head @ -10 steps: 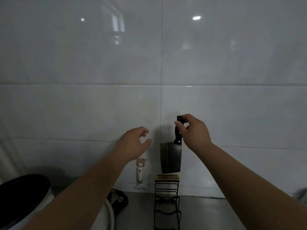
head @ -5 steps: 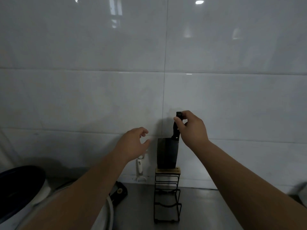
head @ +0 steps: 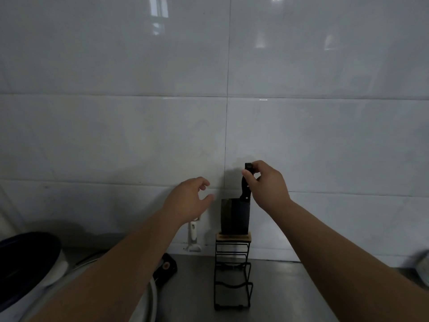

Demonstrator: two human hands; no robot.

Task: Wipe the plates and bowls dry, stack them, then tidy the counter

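The right hand [head: 270,188] is raised in front of the wall [head: 325,135], arm stretched forward from the lower right and wrist bent a little downward. Its thumb and curled fingers pinch the top end of the handle [head: 245,190] of a cleaver [head: 235,217]. The cleaver hangs upright straight below that grip. Its broad dark blade faces the camera, and its lower edge meets the wooden top of a black wire rack [head: 232,275]. How deep the blade sits in that top cannot be told. The rack stands on the grey counter [head: 290,296], directly below the right hand and close to the wall.

The left hand [head: 188,202] hovers level with the blade, just to its left and not touching it. The back of the hand faces the camera. Its fingers are loosely curved and spread, the thumb points toward the blade, and the hand holds nothing. The left forearm runs up from the lower left corner.

Below the left hand, a small white tool [head: 193,235] stands against the wall. A black object [head: 166,267] lies on the counter beside the left forearm, between it and the rack. Left of that forearm sits a round vessel [head: 27,261], dark inside and white outside. A pale blurred shape shows at the frame edge, beyond the right forearm.
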